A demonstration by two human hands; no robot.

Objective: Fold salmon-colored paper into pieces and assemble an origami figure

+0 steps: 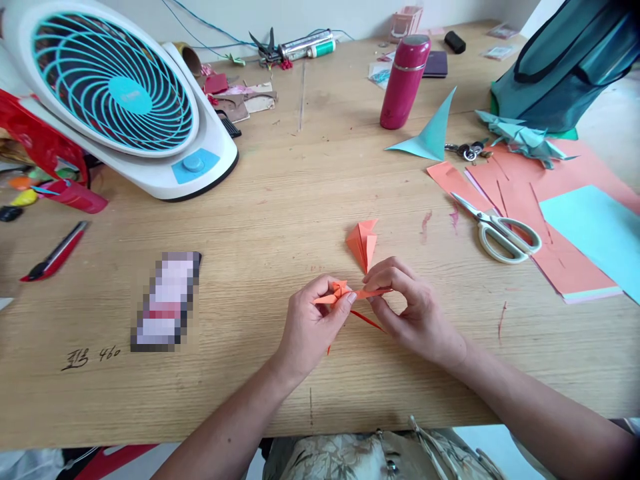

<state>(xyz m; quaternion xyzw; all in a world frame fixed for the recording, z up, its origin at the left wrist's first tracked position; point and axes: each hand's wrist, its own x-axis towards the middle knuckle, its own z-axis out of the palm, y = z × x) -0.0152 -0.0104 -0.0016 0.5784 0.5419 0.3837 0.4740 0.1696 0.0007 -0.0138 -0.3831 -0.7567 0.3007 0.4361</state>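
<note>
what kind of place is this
Likely a home craft desk: the left hand and right hand pinch a folded orange paper, with scissors, coloured paper sheets and a fan on the wooden table.

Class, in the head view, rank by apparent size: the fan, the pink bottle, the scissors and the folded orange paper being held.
1. fan, clearly largest.
2. bottle and scissors: they look about alike, and the bottle stands farther from the camera, so they are left unranked.
3. folded paper, smallest.

Fan [113, 93], scissors [500, 230], flask [405, 80], poss. cutter [55, 253]
</note>
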